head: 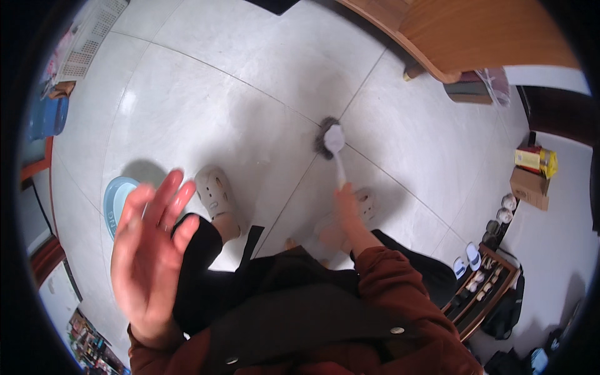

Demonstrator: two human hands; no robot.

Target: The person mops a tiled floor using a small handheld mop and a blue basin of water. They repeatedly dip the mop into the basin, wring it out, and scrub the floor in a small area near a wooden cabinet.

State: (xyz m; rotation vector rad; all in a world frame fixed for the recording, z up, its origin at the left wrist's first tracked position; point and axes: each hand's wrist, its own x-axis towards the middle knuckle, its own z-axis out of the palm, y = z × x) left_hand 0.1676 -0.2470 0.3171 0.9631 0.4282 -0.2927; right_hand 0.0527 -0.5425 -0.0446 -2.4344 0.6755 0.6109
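Note:
My right hand (349,204) grips the pale handle of a scrub brush (334,139) whose dark bristles meet the tiled floor (253,136) where several tile seams cross. The brush and this hand look slightly blurred. Raised at the left, my left hand (152,253) holds nothing; its palm is turned up, the fingers are apart and the skin looks wet. Beyond its fingers a light blue plastic basin (110,199) rests on the floor, partly hidden by the hand. Whether it holds water I cannot tell.
My feet wear pale clogs (213,190). A wooden piece of furniture (473,35) stands at the upper right, a shoe rack (490,300) at the lower right. A cardboard box (528,185) sits along the right wall. At the upper left is a perforated plastic basket (91,44).

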